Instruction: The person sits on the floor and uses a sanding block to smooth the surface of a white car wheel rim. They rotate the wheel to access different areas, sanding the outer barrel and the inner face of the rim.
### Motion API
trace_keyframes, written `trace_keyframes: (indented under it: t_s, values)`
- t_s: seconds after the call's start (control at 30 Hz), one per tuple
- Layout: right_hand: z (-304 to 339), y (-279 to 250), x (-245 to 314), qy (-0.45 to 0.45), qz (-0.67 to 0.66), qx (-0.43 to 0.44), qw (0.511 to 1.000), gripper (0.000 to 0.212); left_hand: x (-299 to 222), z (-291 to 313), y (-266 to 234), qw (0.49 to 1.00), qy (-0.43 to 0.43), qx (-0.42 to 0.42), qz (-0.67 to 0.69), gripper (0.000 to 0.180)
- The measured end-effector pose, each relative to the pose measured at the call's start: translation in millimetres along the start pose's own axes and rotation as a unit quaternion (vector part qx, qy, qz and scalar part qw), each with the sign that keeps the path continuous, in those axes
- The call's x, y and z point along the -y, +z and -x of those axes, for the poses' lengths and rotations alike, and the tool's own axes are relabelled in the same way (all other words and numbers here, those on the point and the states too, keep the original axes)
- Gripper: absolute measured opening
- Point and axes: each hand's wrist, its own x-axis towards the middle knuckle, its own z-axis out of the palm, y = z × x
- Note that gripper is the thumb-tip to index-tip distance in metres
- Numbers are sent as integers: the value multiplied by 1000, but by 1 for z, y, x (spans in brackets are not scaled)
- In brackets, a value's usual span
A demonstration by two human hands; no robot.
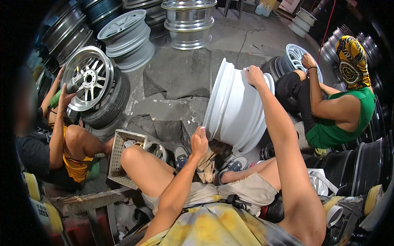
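Note:
A pale white wheel rim [240, 106] stands tilted between my knees, its barrel facing me. My left hand [199, 141] is at its lower left lip, thumb up and the other fingers curled in against the edge. Across the upper part of the barrel reaches my right hand [255, 76], fingers bent and closed against the surface. Whatever may lie under those fingers is hidden.
At the left a person holds a power tool [74, 83] to a silver spoked wheel [89, 78] resting on a tire [107, 102]. A person in green works on another rim [301, 61] at the right. A perforated crate [119, 158] stands by my left knee. Stacked rims [189, 24] stand behind.

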Motion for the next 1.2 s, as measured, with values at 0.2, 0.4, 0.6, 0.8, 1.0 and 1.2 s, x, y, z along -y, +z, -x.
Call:
trace_keyframes:
  t_s: [0.2,0.4,0.6,0.8,1.0,1.2]
  values:
    - [13,-13,24,-8,-7,12,1000,37,-8,-12,-15,1000,4,4,1,55]
    - [14,-12,15,29,-17,5,999,35,-88,-74,-17,994,53,16,-98,51]
    - [14,-11,23,23,-34,12,999,35,-114,-113,1,997,17,39,-58,60]
    - [6,-10,10,21,-26,8,999,33,-123,-97,7,998,19,29,-46,52]
    - [3,-4,10,17,-21,3,1000,30,-95,-75,2,998,57,15,-36,44]
    - [5,-9,13,53,-30,25,998,31,-82,-49,-18,995,41,78,-38,43]
